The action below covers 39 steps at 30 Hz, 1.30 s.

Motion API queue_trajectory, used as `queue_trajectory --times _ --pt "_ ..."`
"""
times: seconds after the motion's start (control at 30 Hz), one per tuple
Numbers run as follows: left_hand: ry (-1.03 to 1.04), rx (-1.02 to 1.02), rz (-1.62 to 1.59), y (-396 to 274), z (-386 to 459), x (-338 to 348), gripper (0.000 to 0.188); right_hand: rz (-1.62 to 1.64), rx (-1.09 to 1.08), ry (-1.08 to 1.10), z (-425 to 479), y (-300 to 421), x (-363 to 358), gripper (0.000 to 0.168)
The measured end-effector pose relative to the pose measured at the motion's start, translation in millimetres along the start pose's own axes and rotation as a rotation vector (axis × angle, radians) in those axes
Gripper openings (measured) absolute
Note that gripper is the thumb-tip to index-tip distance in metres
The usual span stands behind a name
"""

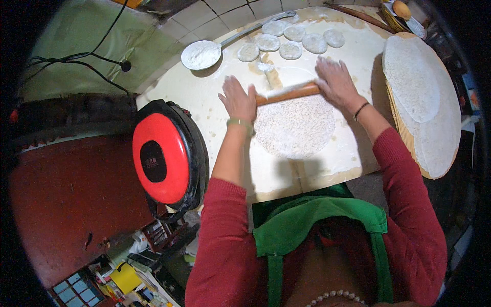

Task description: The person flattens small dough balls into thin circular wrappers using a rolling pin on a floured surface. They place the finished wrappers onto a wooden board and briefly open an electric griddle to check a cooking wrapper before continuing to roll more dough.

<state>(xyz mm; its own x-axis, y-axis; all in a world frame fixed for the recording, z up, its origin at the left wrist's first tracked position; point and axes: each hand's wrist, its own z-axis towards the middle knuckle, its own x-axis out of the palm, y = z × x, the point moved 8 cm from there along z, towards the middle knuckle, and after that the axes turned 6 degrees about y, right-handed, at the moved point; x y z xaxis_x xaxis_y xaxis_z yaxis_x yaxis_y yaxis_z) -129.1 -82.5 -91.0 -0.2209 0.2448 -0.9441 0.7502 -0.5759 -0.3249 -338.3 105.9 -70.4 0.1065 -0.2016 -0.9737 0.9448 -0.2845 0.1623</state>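
Note:
A wooden rolling pin (293, 93) lies across the far part of a thin, speckled round of dough (297, 128) on the pale work board (268, 180). At the pin's left end rests my left hand (238, 99), its fingers spread and pointing away from me. My right hand (335, 82) is on the right end, slightly blurred, palm down. Beyond the pin sit several small floured dough discs (290, 50). To their left is a ladle (201, 55) of white flour. A small dough-coloured strip (273, 78) lies just past the pin.
A red and black electric griddle (161, 157) stands at the board's left edge. On the right, large thin dough sheets (414, 80) lie on a round woven tray (407, 140). A dark wooden stick (360, 16) and a yellow basket (393, 17) are at the far right; cables (73, 58) hang at left.

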Motion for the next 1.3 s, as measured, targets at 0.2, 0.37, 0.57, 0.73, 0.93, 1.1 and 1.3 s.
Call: queue_trajectory --times 0.2,0.37,0.57,0.73,0.93,1.1,1.3 --pt "-0.06 0.1 -0.134 -39.0 -40.1 5.0 0.077 0.116 0.007 0.051 14.6 2.6 -1.8 0.048" --pt "0.227 0.383 0.023 -87.4 -120.4 63.0 0.08 0.121 -0.108 0.031 13.5 7.0 -2.5 0.041" --pt "0.276 0.494 0.085 -88.6 -130.3 65.0 0.077 0.199 -0.019 0.082 -6.2 -2.2 -5.0 0.038" --pt "0.237 0.433 0.053 -78.3 -131.3 61.7 0.074 0.263 0.279 -0.006 -90.3 -36.2 -19.4 0.04" --pt "-0.06 0.026 -0.088 -13.5 -116.3 21.8 0.067 0.408 0.422 -0.352 -154.3 -97.6 7.0 0.038" --pt "0.114 -0.22 0.075 12.7 -107.6 -8.5 0.038 0.118 0.046 -0.117 -63.7 -14.9 -27.0 0.03" --pt "0.093 -0.153 0.029 5.5 -101.4 18.1 0.025 0.118 0.182 0.18 8.0 17.3 23.4 0.028"
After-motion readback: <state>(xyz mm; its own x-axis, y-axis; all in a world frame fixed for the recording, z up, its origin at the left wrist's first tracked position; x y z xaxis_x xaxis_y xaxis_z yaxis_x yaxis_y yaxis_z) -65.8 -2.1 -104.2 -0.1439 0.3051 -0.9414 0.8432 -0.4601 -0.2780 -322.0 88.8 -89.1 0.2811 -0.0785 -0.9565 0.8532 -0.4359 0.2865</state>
